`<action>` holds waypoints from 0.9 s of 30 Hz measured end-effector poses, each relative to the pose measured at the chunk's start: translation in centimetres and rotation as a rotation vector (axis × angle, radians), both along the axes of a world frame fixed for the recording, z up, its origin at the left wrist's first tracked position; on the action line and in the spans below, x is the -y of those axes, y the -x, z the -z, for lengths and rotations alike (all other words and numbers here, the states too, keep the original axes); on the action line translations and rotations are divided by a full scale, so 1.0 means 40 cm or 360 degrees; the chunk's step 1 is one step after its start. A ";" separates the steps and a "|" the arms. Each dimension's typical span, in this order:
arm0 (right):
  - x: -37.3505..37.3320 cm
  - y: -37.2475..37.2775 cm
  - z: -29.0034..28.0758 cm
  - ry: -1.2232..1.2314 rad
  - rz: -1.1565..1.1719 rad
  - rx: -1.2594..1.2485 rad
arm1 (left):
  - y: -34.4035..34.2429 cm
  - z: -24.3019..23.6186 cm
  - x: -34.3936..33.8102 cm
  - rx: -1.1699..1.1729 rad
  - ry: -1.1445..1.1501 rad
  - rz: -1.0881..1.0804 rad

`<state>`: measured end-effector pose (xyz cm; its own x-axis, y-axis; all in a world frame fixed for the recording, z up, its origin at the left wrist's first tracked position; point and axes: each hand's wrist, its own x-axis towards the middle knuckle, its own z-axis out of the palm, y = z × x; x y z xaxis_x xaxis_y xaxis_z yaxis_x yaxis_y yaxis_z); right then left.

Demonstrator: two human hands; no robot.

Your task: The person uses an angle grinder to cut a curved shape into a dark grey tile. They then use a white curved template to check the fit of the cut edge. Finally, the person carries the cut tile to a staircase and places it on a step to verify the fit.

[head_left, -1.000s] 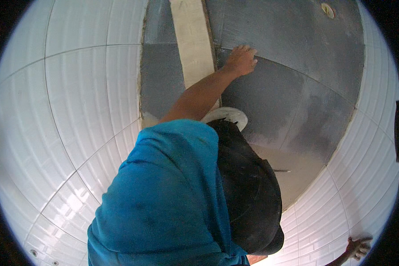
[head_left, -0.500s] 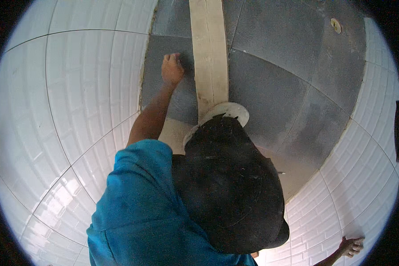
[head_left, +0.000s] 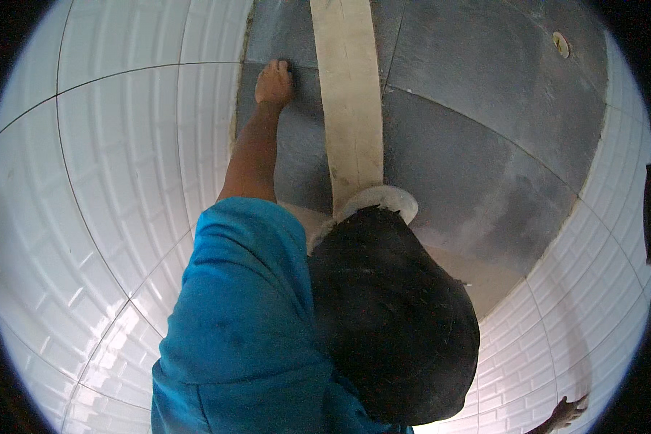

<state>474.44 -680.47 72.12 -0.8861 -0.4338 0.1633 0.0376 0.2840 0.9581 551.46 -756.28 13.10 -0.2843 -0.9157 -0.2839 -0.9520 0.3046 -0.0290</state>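
Observation:
My left hand (head_left: 273, 84) is down on the dark grey floor tiles (head_left: 296, 137), close to the left wall. Its fingers are curled together at a joint line between tiles; whatever they hold, if anything, is hidden. A long pale board (head_left: 351, 101) lies just right of this hand, apart from it. At the lower right, my right hand (head_left: 568, 414) is against the white tiled wall (head_left: 564, 340), fingers spread with nothing in them.
Black cloth (head_left: 394, 318) fills the lower middle, over a whitish rounded object (head_left: 390, 199) at the board's near end. A small round yellowish floor fitting (head_left: 561, 45) lies at the far right. Glossy white tiles (head_left: 123, 159) cover the left wall.
My left hand has moved forward and slightly left along the floor, up to the tile joint. The fingers of my right hand have straightened against the wall.

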 end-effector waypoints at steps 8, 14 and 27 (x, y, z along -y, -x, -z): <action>0.192 -0.098 0.010 0.0314 0.0337 0.0133 | -0.054 0.010 0.058 -0.0055 0.0086 0.0168; 0.175 -0.080 0.010 0.0193 0.0414 0.0076 | -0.059 0.017 0.140 0.0152 -0.0338 0.0231; 0.055 0.083 -0.212 0.0049 -0.0120 0.0190 | -0.125 0.070 0.152 -0.0005 -0.0525 0.0736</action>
<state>471.14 -682.69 80.61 -0.8651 -0.4964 0.0727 -0.0988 0.3108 0.9453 556.45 -762.36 10.30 -0.6361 -0.5585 -0.5324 -0.7173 0.6824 0.1410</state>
